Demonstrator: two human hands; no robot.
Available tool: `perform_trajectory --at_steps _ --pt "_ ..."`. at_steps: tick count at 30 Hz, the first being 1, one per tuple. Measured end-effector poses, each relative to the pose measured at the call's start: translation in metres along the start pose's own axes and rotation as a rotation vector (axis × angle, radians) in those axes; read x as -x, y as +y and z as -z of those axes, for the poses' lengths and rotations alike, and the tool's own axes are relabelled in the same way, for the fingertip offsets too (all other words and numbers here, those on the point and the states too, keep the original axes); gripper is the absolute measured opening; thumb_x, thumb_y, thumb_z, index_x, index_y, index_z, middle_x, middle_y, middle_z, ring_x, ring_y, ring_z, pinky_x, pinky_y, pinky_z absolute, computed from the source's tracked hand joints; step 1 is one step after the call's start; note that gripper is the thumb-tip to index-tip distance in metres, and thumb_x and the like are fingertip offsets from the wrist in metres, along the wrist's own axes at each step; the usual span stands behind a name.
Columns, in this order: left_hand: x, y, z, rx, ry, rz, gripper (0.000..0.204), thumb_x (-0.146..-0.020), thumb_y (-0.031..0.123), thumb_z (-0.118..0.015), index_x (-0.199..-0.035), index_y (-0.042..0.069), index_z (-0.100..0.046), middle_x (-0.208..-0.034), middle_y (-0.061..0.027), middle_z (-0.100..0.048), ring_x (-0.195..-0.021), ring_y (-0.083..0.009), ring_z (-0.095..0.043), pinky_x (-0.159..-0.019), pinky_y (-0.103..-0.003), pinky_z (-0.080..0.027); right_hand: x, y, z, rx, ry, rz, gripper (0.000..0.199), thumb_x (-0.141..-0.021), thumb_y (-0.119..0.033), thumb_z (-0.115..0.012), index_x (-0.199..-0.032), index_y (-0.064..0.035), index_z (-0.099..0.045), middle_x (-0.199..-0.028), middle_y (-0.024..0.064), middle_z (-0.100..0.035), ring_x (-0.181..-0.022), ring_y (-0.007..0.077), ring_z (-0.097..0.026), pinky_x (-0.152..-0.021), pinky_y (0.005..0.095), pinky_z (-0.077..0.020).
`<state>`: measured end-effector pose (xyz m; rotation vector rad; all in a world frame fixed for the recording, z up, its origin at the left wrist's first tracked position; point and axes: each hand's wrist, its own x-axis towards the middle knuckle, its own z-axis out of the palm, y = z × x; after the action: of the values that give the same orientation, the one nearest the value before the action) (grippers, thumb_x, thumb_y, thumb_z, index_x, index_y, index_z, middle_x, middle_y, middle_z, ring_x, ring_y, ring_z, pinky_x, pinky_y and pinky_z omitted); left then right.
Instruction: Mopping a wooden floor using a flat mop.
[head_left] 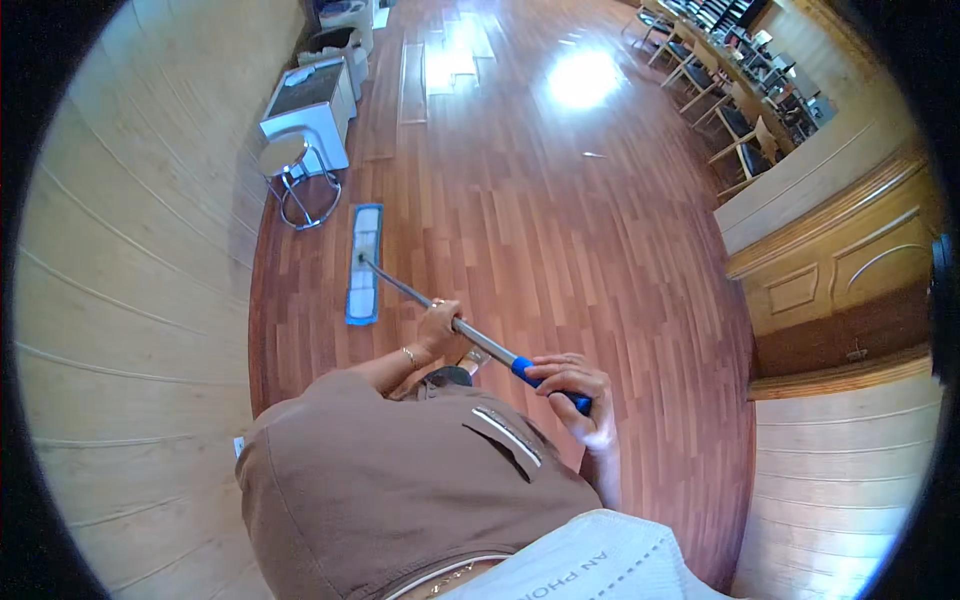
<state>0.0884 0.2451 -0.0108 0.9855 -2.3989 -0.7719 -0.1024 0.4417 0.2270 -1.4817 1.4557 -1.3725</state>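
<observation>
A flat mop [367, 290] with a pale pad and blue edging lies on the wooden floor, ahead of me and to the left. Its long metal pole slants up toward my body and ends in a blue grip. My left hand [437, 328], with a bracelet at the wrist, is wrapped around the middle of the pole. Higher up, my right hand [580, 392] holds the blue grip at the pole's end, its fingers laid over the top. Part of my foot shows beneath the pole.
A round stool [285, 155] with chrome legs stands by the left wall, before a white cabinet [325, 105] and bins. Several chairs [750, 150] line a long cluttered desk at far right. A wooden door [835, 275] is in the right wall.
</observation>
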Motion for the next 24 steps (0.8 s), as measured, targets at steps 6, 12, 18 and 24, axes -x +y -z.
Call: perform_trajectory --at_steps 6,12,18,24 --pt "0.010 0.075 0.068 0.194 -0.101 -0.061 0.011 -0.071 0.009 -0.061 -0.069 0.007 -0.051 -0.068 -0.0146 -0.057 -0.071 -0.0363 -0.056 -0.061 -0.044 -0.042 0.003 -0.112 -0.002 0.127 0.027 0.142 0.014 -0.067 -0.016 -0.066 -0.075 -0.0045 -0.065 -0.089 0.0121 -0.070 -0.090 0.0299 -0.068 -0.083 0.0416 -0.0479" --pt "0.040 0.083 0.085 0.480 -0.195 -0.177 0.014 -0.074 0.006 -0.064 -0.069 0.008 -0.051 -0.066 -0.0118 -0.057 -0.071 -0.0337 -0.056 -0.060 -0.041 -0.041 0.015 -0.177 -0.054 0.250 -0.022 0.276 0.016 -0.067 -0.021 -0.068 -0.069 -0.0068 -0.062 -0.077 0.0066 -0.068 -0.083 0.0258 -0.068 -0.080 0.0411 -0.0500" --pt "0.042 0.093 0.104 0.501 -0.443 -0.287 0.015 -0.073 0.007 -0.065 -0.068 0.009 -0.051 -0.066 -0.0108 -0.058 -0.072 -0.0332 -0.056 -0.061 -0.043 -0.041 -0.007 -0.221 -0.103 0.197 -0.007 0.405 0.027 -0.070 -0.030 -0.073 -0.067 -0.0076 -0.058 -0.071 0.0045 -0.064 -0.079 0.0244 -0.068 -0.073 0.0399 -0.0518" --pt "0.009 0.072 0.172 0.531 -0.611 -0.515 0.030 -0.078 0.013 -0.066 -0.107 0.011 -0.060 -0.100 -0.0116 -0.062 -0.097 -0.0279 -0.058 -0.078 -0.038 -0.046 -0.071 -0.205 -0.148 0.109 -0.156 0.538 0.032 -0.068 -0.026 -0.080 -0.068 -0.0091 -0.053 -0.070 0.0051 -0.061 -0.071 0.0247 -0.065 -0.068 0.0396 -0.0503"
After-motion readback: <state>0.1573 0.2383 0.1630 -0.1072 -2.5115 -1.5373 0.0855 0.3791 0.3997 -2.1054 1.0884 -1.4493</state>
